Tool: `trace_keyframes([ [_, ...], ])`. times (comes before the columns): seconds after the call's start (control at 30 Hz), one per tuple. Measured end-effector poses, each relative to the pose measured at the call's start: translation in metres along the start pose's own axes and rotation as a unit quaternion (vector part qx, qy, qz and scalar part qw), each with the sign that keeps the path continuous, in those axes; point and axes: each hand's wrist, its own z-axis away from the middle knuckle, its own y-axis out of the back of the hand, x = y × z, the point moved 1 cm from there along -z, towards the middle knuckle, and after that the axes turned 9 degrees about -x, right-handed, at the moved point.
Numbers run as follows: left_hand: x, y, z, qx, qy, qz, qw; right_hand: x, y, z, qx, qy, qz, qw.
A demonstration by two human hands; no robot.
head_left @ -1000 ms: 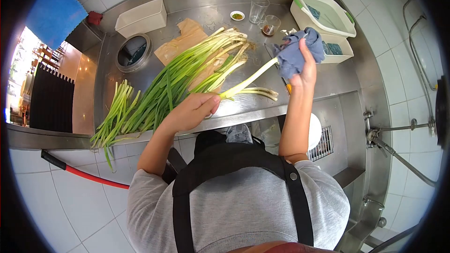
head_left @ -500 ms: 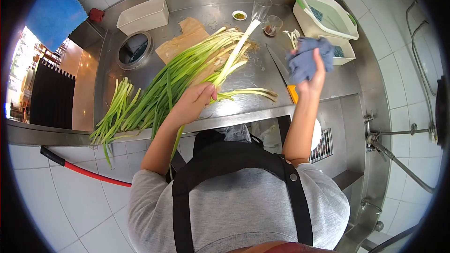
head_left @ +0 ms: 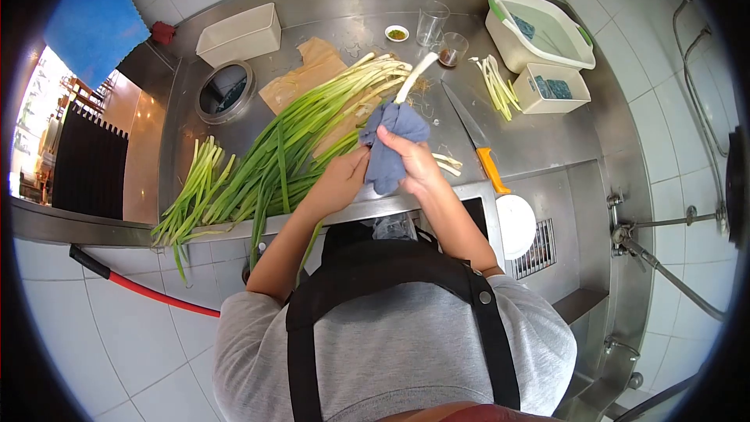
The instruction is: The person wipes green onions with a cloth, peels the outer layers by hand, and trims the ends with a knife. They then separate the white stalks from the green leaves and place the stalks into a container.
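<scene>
My right hand (head_left: 414, 162) is closed on a blue-grey cloth (head_left: 387, 141), which is wrapped round a green onion. The onion's white end (head_left: 416, 76) sticks out above the cloth, pointing up and right. Just left of the cloth, my left hand (head_left: 344, 180) is closed round the same onion's stalk, whose green leaf hangs below. Beneath and beyond my hands lies a large pile of green onions (head_left: 293, 129) on the steel counter, with brown paper (head_left: 305, 70) partly under it. A knife with an orange handle (head_left: 492, 170) rests to the right.
Trimmed white stalks (head_left: 498, 87) lie beside a small white bin (head_left: 553, 101); behind it stands a tub of water (head_left: 539, 30). Two glasses (head_left: 432, 22) and a small sauce bowl (head_left: 397, 33) are at the back. A white plate (head_left: 516, 227) sits by the sink grate.
My right hand has brought the cloth left and down from near the white bin onto the onion held by my left hand. The trimmed stalks are now uncovered.
</scene>
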Motion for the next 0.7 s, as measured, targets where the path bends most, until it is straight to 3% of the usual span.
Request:
trace_keyframes([
  [0.03, 0.006, 0.003, 0.000, 0.003, 0.000, 0.000, 1.000, -0.006, 0.000, -0.003, -0.026, 0.009, 0.007, 1.000],
  [0.1, 0.018, 0.013, 0.003, -0.040, 0.084, 0.081, 0.992, -0.016, -0.005, -0.007, -0.057, 0.035, 0.014, 0.998],
  [0.2, 0.019, 0.019, 0.008, -0.047, 0.037, 0.075, 0.995, -0.029, -0.004, -0.015, -0.063, 0.069, 0.021, 0.995],
  [0.27, 0.015, 0.024, 0.018, -0.068, 0.056, 0.092, 0.992, -0.041, 0.003, -0.018, -0.052, 0.073, 0.029, 0.996],
  [0.37, 0.010, 0.021, 0.034, -0.088, 0.076, 0.114, 0.987, -0.065, 0.024, -0.023, -0.022, 0.093, -0.045, 0.994],
  [0.47, 0.013, 0.024, 0.044, -0.092, 0.080, 0.136, 0.983, -0.079, 0.021, -0.012, -0.011, 0.144, 0.035, 0.989],
  [0.53, 0.021, 0.031, 0.053, -0.096, 0.079, 0.159, 0.979, -0.100, 0.039, -0.012, 0.115, 0.230, 0.001, 0.966],
  [0.6, 0.023, 0.047, 0.068, -0.084, 0.164, 0.258, 0.948, -0.140, 0.072, -0.009, 0.153, 0.325, -0.035, 0.933],
  [0.67, 0.018, 0.053, 0.077, -0.051, 0.163, 0.267, 0.948, -0.157, 0.092, -0.005, 0.142, 0.360, 0.052, 0.920],
  [0.7, 0.018, 0.056, 0.079, -0.047, 0.170, 0.268, 0.947, -0.154, 0.087, -0.001, 0.122, 0.321, 0.077, 0.936],
])
